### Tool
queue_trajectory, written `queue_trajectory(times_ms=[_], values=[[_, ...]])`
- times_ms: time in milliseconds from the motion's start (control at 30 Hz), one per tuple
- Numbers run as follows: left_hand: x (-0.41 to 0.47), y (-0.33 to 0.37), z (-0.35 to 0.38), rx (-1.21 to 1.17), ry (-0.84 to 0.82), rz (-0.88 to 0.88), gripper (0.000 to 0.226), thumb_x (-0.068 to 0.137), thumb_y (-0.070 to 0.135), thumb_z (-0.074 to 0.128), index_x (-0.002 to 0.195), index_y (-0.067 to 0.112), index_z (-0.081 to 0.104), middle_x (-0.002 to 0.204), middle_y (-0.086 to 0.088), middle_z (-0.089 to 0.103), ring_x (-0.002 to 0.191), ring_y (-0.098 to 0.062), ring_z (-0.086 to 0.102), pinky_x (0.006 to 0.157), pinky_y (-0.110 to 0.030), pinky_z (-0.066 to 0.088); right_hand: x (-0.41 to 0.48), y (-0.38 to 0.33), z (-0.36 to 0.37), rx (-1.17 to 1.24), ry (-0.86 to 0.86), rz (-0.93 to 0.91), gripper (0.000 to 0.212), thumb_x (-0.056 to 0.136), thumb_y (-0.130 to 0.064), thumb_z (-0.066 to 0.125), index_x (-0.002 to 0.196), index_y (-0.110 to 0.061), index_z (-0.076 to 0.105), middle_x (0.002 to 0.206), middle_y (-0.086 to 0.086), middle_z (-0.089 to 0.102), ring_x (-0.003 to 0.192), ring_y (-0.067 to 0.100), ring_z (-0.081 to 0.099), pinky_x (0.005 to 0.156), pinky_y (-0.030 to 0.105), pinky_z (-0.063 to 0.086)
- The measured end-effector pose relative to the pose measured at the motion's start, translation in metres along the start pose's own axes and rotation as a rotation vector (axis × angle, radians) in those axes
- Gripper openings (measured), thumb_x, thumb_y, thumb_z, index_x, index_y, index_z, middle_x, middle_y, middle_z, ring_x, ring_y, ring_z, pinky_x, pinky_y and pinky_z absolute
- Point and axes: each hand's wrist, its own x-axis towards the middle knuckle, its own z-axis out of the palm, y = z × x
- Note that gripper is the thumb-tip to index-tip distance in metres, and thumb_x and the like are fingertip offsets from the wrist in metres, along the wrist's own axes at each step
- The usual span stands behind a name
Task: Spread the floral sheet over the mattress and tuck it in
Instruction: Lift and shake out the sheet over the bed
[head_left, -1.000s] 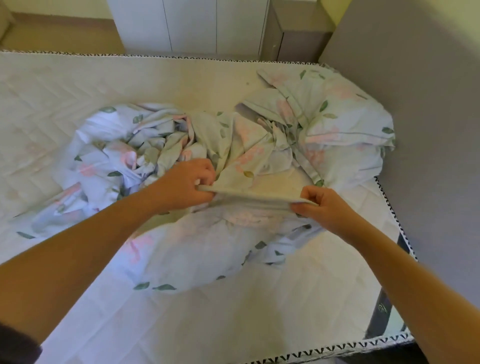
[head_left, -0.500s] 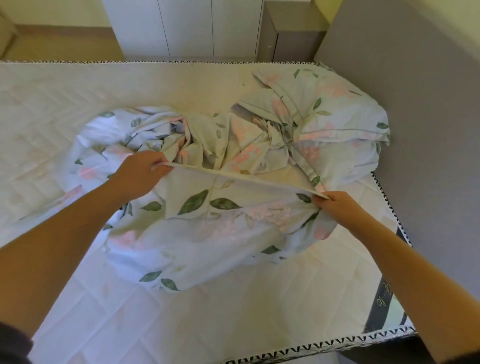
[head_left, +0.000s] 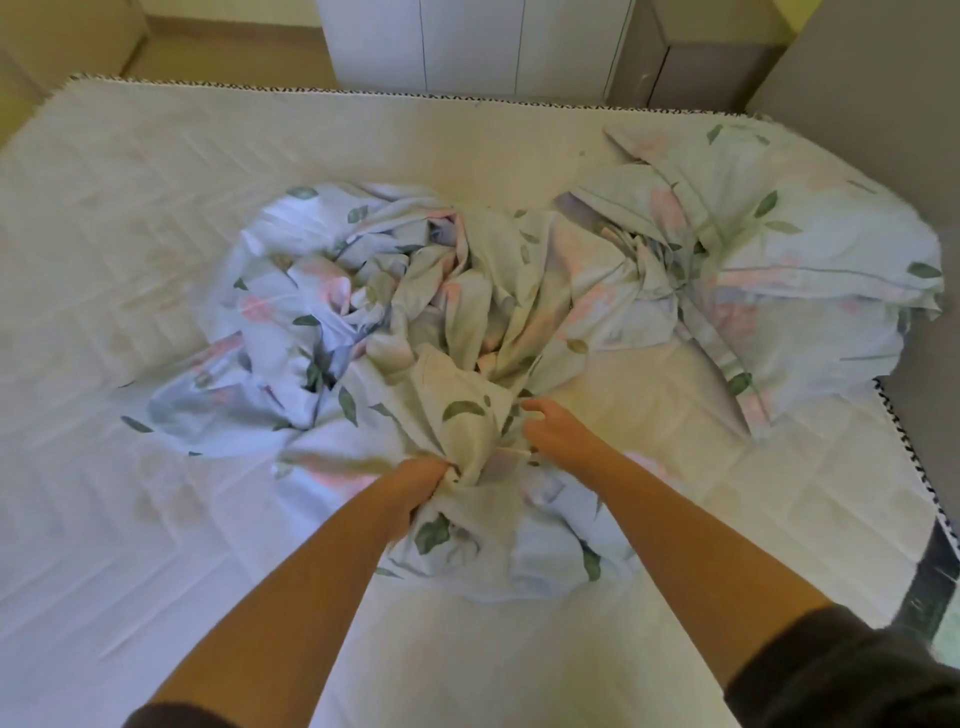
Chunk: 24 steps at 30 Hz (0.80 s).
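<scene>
The left hand was closed in a fist around a thick bunch of the floral sheet, and the cloth came out of the fist in tight folds toward the far side. Just to the right of this grip was the right hand. Its fingers were half curled against the same bunch, but the picture was blurred there, so it could not be told whether they pinched the cloth or only touched it. Nearer than the grip, a loose flap of the sheet lay between the two forearms.

Outward from the grip, the sheet was a crumpled heap in the middle of the mattress, not spread out. To the left of the grip it lay flatter and whiter. Beyond the grip it rose in twisted folds with green leaves and pink flowers. Further to the right and beyond, a part of the sheet reached a pillow in the same floral cloth. The pillow lay at the far right corner of the mattress, against a grey panel.

Around the heap the quilted cream surface of the mattress was visible, with a black and white trim along its edge. Behind the far edge stood a white wardrobe and beside it a grey cabinet. A dark sleeve covered the upper right arm.
</scene>
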Motion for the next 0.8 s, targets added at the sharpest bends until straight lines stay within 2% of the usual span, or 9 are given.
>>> queue_trajectory(times_ms=[67, 133, 233, 333, 400, 500, 600, 733, 800], values=[[0.006, -0.006, -0.008, 0.189, -0.007, 0.045, 0.017, 0.095, 0.017, 0.053, 0.107, 0.005, 0.058, 0.093, -0.010, 0.061, 0.084, -0.021, 0.055, 0.079, -0.032, 0.046, 0.021, -0.008, 0.025, 0.014, -0.018, 0.030, 0.060, 0.093, -0.035, 0.054, 0.146, -0.022, 0.028, 0.127, 0.000, 0.043, 0.103, 0.024, 0.053, 0.088, 0.039, 0.051], [0.026, -0.015, -0.021, 0.348, 0.032, 0.116, 0.030, 0.098, 0.017, 0.047, 0.124, 0.003, 0.051, 0.116, -0.014, 0.058, 0.088, -0.014, 0.048, 0.082, -0.027, 0.038, 0.040, -0.015, 0.046, 0.053, -0.071, 0.074, 0.078, 0.089, -0.040, 0.061, 0.151, -0.027, 0.016, 0.134, 0.006, 0.038, 0.109, 0.028, 0.052, 0.082, 0.039, 0.052], [0.041, -0.023, -0.037, 0.436, 0.031, 0.134, 0.033, 0.101, 0.019, 0.040, 0.131, 0.004, 0.045, 0.136, -0.017, 0.046, 0.105, -0.019, 0.046, 0.095, -0.026, 0.035, 0.064, -0.024, 0.076, -0.004, -0.057, 0.010, 0.074, 0.087, -0.022, 0.065, 0.149, -0.025, 0.025, 0.146, 0.007, 0.038, 0.122, 0.028, 0.048, 0.088, 0.033, 0.051], [0.051, -0.031, -0.060, 0.353, 0.039, 0.079, 0.017, 0.097, 0.023, 0.046, 0.109, 0.013, 0.053, 0.121, -0.013, 0.055, 0.102, -0.023, 0.051, 0.097, -0.034, 0.042, 0.078, -0.031, 0.096, -0.282, 0.077, -0.100, 0.028, 0.091, -0.013, 0.052, 0.115, -0.006, 0.067, 0.119, 0.010, 0.065, 0.109, 0.027, 0.059, 0.093, 0.032, 0.047], [0.055, -0.031, -0.079, 0.264, 0.083, 0.065, 0.015, 0.092, 0.024, 0.050, 0.098, 0.014, 0.059, 0.110, -0.011, 0.060, 0.101, -0.025, 0.056, 0.090, -0.037, 0.046, 0.079, -0.022, 0.092, -0.534, 0.016, -0.074, 0.027, 0.094, -0.018, 0.047, 0.102, 0.000, 0.066, 0.108, 0.013, 0.066, 0.099, 0.029, 0.061, 0.089, 0.034, 0.049], [0.065, -0.029, -0.105, 0.312, 0.209, 0.130, 0.014, 0.090, 0.021, 0.050, 0.083, 0.012, 0.058, 0.090, -0.008, 0.062, 0.080, -0.021, 0.057, 0.075, -0.032, 0.050, 0.062, 0.011, 0.069, -1.029, -0.248, 0.192, 0.040, 0.098, -0.031, 0.042, 0.130, -0.008, 0.051, 0.137, 0.012, 0.049, 0.125, 0.029, 0.047, 0.107, 0.037, 0.036], [0.076, -0.021, -0.120, 0.380, 0.245, 0.180, 0.023, 0.093, 0.013, 0.047, 0.072, 0.019, 0.054, 0.076, -0.003, 0.054, 0.067, -0.013, 0.051, 0.068, -0.021, 0.046, 0.051, 0.031, 0.046, -1.219, -0.214, 0.369, 0.055, 0.091, -0.035, 0.053, 0.139, -0.012, 0.042, 0.148, 0.014, 0.035, 0.134, 0.029, 0.038, 0.108, 0.037, 0.037], [0.098, -0.013, -0.140, 0.557, 0.309, 0.429, 0.025, 0.055, 0.011, 0.086, 0.073, 0.011, 0.070, 0.066, -0.004, 0.057, 0.072, -0.020, 0.066, 0.062, -0.024, 0.052, 0.080, -0.006, 0.062, -1.100, 0.023, 0.068, 0.037, 0.093, -0.028, 0.044, 0.129, -0.019, 0.048, 0.136, 0.007, 0.048, 0.121, 0.028, 0.050, 0.096, 0.039, 0.044], [0.098, -0.010, -0.144, 0.545, 0.506, 0.355, 0.035, 0.077, 0.020, 0.068, 0.109, 0.011, 0.059, 0.098, -0.008, 0.054, 0.104, -0.030, 0.056, 0.083, -0.036, 0.048, 0.102, -0.028, 0.080, -0.970, 0.177, -0.114, 0.050, 0.092, -0.034, 0.047, 0.138, -0.023, 0.032, 0.145, 0.010, 0.033, 0.129, 0.034, 0.039, 0.104, 0.046, 0.037]])
